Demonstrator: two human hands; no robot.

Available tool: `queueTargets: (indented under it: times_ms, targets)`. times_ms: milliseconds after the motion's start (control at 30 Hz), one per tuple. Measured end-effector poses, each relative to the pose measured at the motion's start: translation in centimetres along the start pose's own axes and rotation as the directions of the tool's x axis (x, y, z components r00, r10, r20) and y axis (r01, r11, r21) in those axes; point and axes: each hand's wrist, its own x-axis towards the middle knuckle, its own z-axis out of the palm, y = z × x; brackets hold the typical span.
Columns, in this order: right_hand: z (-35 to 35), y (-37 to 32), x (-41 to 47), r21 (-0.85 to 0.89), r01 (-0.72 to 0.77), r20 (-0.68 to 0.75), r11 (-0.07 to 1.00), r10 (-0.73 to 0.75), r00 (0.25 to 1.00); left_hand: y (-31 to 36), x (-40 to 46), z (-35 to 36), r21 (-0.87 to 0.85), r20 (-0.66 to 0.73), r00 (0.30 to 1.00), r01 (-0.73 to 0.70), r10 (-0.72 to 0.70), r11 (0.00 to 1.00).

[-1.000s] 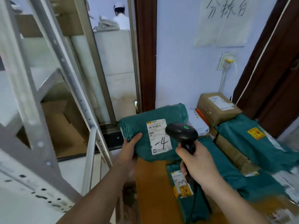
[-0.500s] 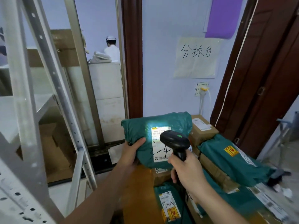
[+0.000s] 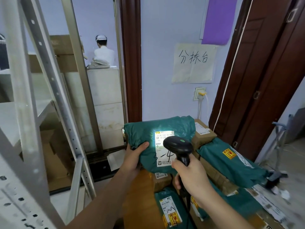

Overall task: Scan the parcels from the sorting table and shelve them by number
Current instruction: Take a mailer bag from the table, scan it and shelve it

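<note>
Both hands raised: left hand (image 3: 132, 158) under parcel (image 3: 158, 139), right hand (image 3: 192, 176) round scanner (image 3: 179, 147).

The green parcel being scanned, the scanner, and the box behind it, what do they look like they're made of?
Green parcel: looks like a thin plastic mailer bag, matte, creased and crumpled where the left hand grips it.
Scanner: probably hard moulded plastic, black with a slight sheen, held by the right hand.
Box: brown cardboard, dull, with a paper label.

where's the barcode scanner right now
In the head view the barcode scanner sits just right of centre, gripped by the right hand and aimed at the lit label on the green parcel that the left hand holds up.
</note>
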Motion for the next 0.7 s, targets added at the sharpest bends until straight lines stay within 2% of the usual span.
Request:
queueTargets:
  times_ms: [267, 567, 700]
  targets:
    - [0.7, -0.9, -3.3, 0.014, -0.019, -0.056, 1.0, 0.019, 0.998, 0.8, -1.8, -0.8, 0.002, 0.013, 1.0, 0.006, -0.006, 1.0]
    - [2.0, -2.2, -8.8, -0.035, -0.018, -0.103, 0.999, 0.015, 0.995, 1.1, -6.5, -2.3, -0.005, 0.123, 0.991, -0.058, 0.058, 0.998]
    - [2.8, -2.5, -12.0, -0.044, -0.042, -0.103, 0.998, 0.037, 0.994, 0.9, -8.8, -3.8, 0.013, 0.137, 0.99, -0.039, 0.036, 0.999]
